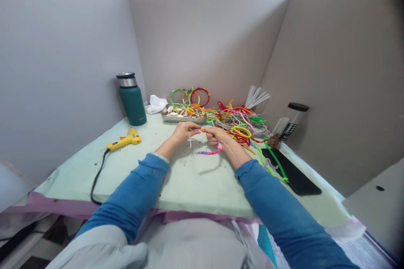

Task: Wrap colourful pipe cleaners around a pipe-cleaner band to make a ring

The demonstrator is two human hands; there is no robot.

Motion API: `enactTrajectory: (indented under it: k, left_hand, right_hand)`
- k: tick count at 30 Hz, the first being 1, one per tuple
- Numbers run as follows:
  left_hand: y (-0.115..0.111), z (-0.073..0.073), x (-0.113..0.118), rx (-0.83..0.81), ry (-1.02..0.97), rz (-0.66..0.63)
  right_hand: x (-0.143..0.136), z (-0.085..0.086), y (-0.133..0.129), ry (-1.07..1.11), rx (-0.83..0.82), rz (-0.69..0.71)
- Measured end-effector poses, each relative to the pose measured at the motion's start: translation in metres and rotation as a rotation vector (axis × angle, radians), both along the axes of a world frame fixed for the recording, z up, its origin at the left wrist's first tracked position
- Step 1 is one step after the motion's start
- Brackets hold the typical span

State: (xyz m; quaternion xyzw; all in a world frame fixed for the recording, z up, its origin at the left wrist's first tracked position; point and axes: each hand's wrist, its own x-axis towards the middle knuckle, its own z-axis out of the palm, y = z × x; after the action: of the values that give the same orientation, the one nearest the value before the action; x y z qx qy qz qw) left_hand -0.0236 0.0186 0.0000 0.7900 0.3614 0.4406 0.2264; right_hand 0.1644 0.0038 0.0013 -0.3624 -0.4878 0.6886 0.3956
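A pipe cleaner [208, 152] is held in front of me, above the middle of the table. Its purple and pink end curves out below my right hand [218, 135], whose fingers are closed around it. Between my two hands shows a small orange section. My left hand [185, 131] pinches the other side, and a thin white end hangs beneath its fingertips. Just behind my hands lies a heap of coloured pipe cleaners [249, 119]. Beyond my left hand stands a metal tray [183, 119] of shells, with several pipe-cleaner rings [200, 97] behind it.
At the left are a green bottle [132, 103] and a yellow glue gun [126, 139], its black cord running over the front edge. White sticks [256, 97], a clear black-lidded bottle [293, 121] and a black phone-like slab [296, 174] are right. Grey panels [208, 46] enclose the table.
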Motion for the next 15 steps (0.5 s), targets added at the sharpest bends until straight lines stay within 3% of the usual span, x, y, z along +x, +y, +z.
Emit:
enactTrajectory:
  k: [15]
  left_hand:
    - [-0.0091,0.0031,0.0055,-0.104,0.025,0.047]
  right_hand:
    - [-0.0052,0.0027,-0.0058,-0.025,0.112,-0.043]
